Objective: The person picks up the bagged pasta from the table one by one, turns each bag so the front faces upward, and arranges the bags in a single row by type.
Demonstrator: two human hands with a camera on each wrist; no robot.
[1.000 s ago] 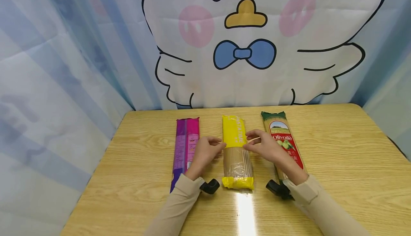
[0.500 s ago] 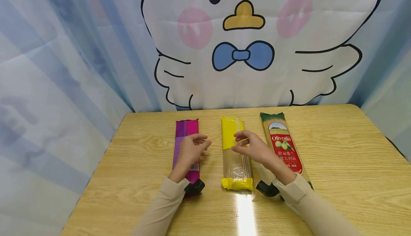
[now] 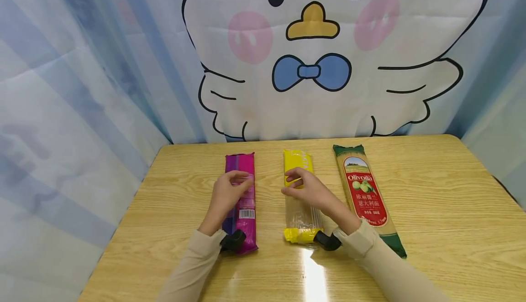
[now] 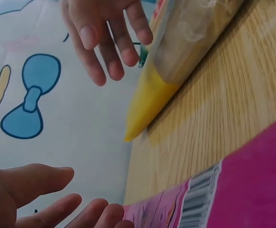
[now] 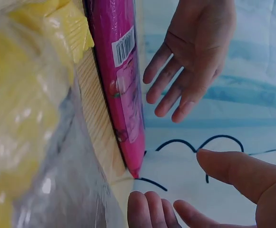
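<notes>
Three long pasta packs lie side by side on the wooden table. Over the magenta and purple pack [image 3: 247, 224], at the left, hovers my left hand [image 3: 226, 192], its fingers loosely bent and holding nothing. The middle pack [image 3: 302, 217] is yellow with a see-through lower half. My right hand [image 3: 310, 190] hangs above it and hides part of it, also with nothing in its grasp. In the left wrist view, a gap shows between my left thumb and fingers. To the right lies the green-ended Olivoilà spaghetti pack [image 3: 365, 192], slightly slanted and untouched.
The table [image 3: 444, 192] is light wood, with a bright light reflection near the front. Behind it hangs a curtain [image 3: 263, 106] with a cartoon figure, and more curtain runs along the left. A black wrist camera [image 3: 234, 240] sits at my left cuff, another [image 3: 327, 240] at my right.
Both hands have moved left: the left from beside the yellow pack to above the magenta one, the right from the yellow pack's right edge to over it. The packs have stayed put.
</notes>
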